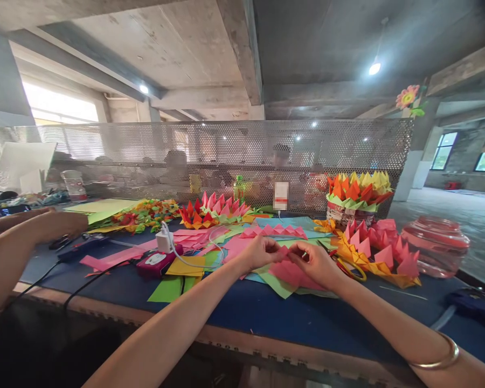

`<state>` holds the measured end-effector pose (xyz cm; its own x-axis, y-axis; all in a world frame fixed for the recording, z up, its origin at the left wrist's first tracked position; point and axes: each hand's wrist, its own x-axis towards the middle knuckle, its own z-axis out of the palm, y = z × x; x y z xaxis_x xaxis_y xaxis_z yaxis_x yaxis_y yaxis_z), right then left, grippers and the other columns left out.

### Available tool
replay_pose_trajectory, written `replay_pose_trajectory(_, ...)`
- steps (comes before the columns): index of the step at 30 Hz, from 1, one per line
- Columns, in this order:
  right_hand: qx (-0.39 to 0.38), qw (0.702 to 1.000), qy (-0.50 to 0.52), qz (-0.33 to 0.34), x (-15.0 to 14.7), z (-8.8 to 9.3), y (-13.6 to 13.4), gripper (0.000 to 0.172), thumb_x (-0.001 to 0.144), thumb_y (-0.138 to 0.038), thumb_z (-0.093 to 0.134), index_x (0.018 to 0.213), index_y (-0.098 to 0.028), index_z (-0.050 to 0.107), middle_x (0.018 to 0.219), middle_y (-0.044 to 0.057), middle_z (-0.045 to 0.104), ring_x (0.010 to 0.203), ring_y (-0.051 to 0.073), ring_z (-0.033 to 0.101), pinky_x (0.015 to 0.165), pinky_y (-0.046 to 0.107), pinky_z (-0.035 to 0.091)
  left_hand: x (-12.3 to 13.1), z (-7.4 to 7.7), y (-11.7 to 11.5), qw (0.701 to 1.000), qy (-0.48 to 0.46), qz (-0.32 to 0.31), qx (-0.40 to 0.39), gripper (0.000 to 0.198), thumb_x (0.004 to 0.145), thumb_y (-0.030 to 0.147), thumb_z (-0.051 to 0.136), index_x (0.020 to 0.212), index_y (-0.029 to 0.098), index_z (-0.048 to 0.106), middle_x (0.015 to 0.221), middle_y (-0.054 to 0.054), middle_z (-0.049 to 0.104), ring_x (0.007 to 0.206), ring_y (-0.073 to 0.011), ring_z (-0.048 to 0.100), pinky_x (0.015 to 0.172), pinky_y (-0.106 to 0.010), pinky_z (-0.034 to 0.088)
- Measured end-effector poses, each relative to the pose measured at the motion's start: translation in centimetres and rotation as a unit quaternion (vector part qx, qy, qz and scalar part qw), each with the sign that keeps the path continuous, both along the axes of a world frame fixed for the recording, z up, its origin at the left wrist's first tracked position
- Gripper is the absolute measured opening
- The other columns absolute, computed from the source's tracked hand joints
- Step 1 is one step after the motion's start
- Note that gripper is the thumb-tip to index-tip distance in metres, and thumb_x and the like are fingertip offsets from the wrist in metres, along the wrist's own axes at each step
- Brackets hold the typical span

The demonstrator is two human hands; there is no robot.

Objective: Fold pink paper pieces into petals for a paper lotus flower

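Note:
Both my hands meet over the blue table top (267, 312). My left hand (262, 252) and my right hand (317, 262) pinch a small folded pink paper piece (285, 252) between their fingertips. Under them lies a pile of flat pink paper (289, 274) and green sheets (278, 285). A row of pink folded points (275, 231) lies just behind my hands.
Folded paper crowns (382, 253) and a pink glass jar (435, 245) sit right. A stack of orange and yellow paper pieces (358, 188) stands behind. A white charger on a pink box (161, 256) lies left. Another person's arm (28, 231) reaches in at far left. A perforated metal screen (226, 156) backs the table.

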<state>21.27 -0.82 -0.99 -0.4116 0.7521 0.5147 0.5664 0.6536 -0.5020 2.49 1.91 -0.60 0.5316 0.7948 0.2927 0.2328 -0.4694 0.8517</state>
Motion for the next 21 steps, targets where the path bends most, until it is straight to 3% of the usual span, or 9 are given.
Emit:
replay_pose_trajectory(4, -0.017, 1.0, 0.013, 0.013, -0.2, 0.2, -0.4, 0.022, 0.085, -0.034, 0.047, 0.08, -0.017, 0.06, 0.075, 0.002, 0.066, 0.067, 0.015, 0.058, 0.058, 0.023, 0.044, 0.0, -0.2, 0.1, 1.0, 0.006, -0.021, 0.009, 0.026, 0.065, 0.035, 0.065, 0.062, 0.01, 0.057, 0.057, 0.001, 0.053, 0.051, -0.0068, 0.044, 0.048, -0.019, 0.032)
replay_pose_trajectory(13, -0.031, 0.999, -0.009, 0.015, -0.8, 0.9, -1.3, 0.024, 0.084, -0.036, 0.049, 0.084, -0.017, 0.064, 0.076, 0.003, 0.067, 0.065, 0.015, 0.058, 0.06, 0.025, 0.045, -0.1, -0.1, -0.6, 0.999, 0.052, 0.004, 0.002, 0.012, 0.066, 0.022, 0.058, 0.061, 0.01, 0.058, 0.055, 0.0, 0.054, 0.053, -0.0089, 0.049, 0.049, -0.019, 0.035)
replay_pose_trajectory(18, -0.018, 1.0, 0.001, 0.019, -0.4, 0.5, -0.7, 0.023, 0.085, -0.035, 0.047, 0.082, -0.017, 0.062, 0.076, 0.003, 0.067, 0.065, 0.014, 0.057, 0.059, 0.024, 0.045, 0.1, 0.2, -0.6, 0.999, 0.036, 0.016, -0.007, 0.024, 0.066, 0.033, 0.063, 0.062, 0.01, 0.058, 0.057, -0.001, 0.056, 0.053, -0.0089, 0.048, 0.049, -0.019, 0.034)
replay_pose_trajectory(21, -0.009, 1.0, -0.003, 0.009, -0.2, 0.3, -0.5, 0.022, 0.084, -0.034, 0.047, 0.079, -0.017, 0.06, 0.073, 0.001, 0.065, 0.063, 0.014, 0.056, 0.057, 0.024, 0.043, 0.1, 0.1, -0.3, 0.999, 0.019, 0.025, 0.016, 0.029, 0.066, 0.038, 0.065, 0.071, 0.009, 0.062, 0.064, -0.002, 0.06, 0.058, -0.0101, 0.051, 0.054, -0.02, 0.038)
